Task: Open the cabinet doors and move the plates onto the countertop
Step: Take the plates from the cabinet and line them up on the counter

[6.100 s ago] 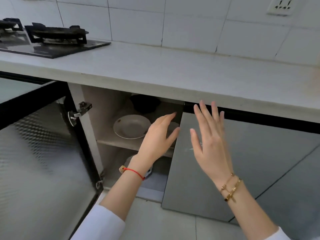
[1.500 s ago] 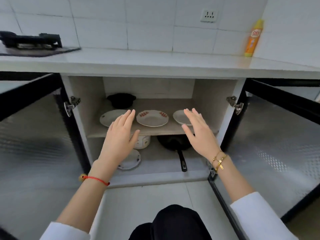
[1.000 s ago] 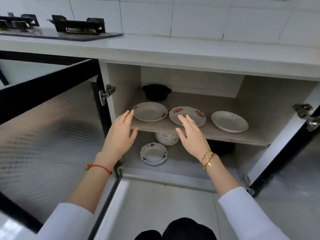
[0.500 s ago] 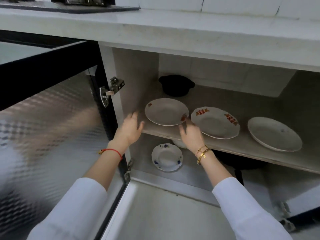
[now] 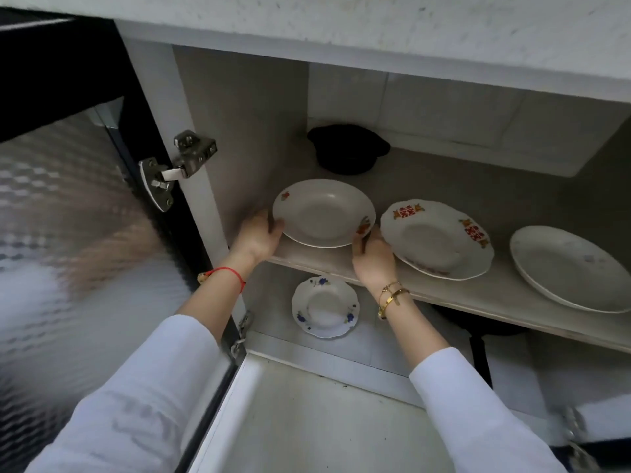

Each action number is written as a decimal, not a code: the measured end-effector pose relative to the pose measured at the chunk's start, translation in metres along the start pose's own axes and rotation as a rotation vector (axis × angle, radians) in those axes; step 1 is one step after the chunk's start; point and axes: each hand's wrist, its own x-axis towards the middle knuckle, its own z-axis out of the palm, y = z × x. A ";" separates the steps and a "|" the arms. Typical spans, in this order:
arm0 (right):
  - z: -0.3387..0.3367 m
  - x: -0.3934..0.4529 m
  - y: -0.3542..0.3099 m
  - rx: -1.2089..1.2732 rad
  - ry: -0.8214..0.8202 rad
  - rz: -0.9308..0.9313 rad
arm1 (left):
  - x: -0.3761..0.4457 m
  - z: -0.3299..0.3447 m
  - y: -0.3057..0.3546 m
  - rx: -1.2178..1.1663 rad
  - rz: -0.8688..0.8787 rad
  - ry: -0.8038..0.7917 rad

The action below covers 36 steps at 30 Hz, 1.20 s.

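Observation:
The cabinet stands open under the countertop (image 5: 375,18). Three plates lie on its upper shelf (image 5: 461,295): a white plate with small flower marks (image 5: 322,213) on the left, a scalloped plate with red characters (image 5: 437,238) in the middle, a plain white plate (image 5: 570,268) on the right. My left hand (image 5: 256,237) grips the left rim of the flower-marked plate and my right hand (image 5: 372,254) grips its right rim. That plate looks slightly raised at the front. A small blue-flowered plate (image 5: 324,307) lies on the cabinet floor below.
A black pot (image 5: 346,150) sits at the back of the upper shelf. The left door (image 5: 68,216) with patterned glass is swung open beside my left arm, its hinge (image 5: 177,165) exposed. A dark pan (image 5: 478,332) lies under the shelf. The countertop edge overhangs closely above.
Both cabinet doors were opened. My head has come closer and lower to the shelf. Both hands reached in and closed on the rims of the left plate.

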 end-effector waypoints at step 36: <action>-0.060 -0.239 0.042 0.572 -0.068 -0.176 | -0.281 -0.005 -0.032 -0.851 0.046 0.132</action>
